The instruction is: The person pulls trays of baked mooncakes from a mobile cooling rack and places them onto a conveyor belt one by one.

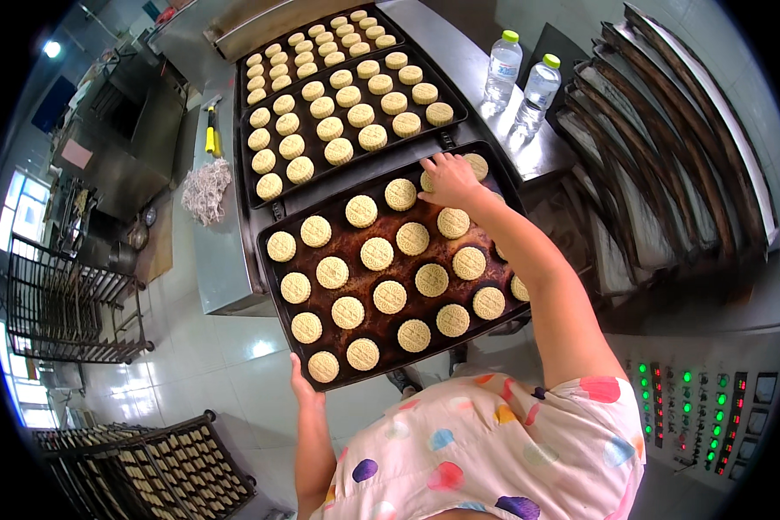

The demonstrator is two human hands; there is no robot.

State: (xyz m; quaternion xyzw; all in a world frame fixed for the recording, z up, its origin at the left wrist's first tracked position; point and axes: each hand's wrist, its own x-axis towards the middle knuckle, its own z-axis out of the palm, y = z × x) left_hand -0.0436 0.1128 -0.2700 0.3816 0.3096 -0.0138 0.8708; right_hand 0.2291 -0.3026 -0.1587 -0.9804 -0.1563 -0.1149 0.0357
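A dark baking tray (375,325) with rows of round, pale, embossed mooncakes (376,254) is tilted in front of me, its far edge by the metal counter. My left hand (306,383) grips its near left corner, thumb up along the side and fingers hidden underneath. Across the right side of the tray reaches my right arm. At the far row, the thumb and fingers of my right hand (452,180) close around one mooncake (426,183), mostly covered by the hand. Another mooncake (476,165) lies just beyond it, in the far right corner.
Two more mooncake trays (308,192) lie end to end beyond mine. Two water bottles (538,91) stand on the right, beside stacked curved dark-edged sheets (667,139). A yellow-handled tool (211,130) and a rag (206,192) lie left. Racks (69,303) stand on the floor; a lit control panel (702,416) is lower right.
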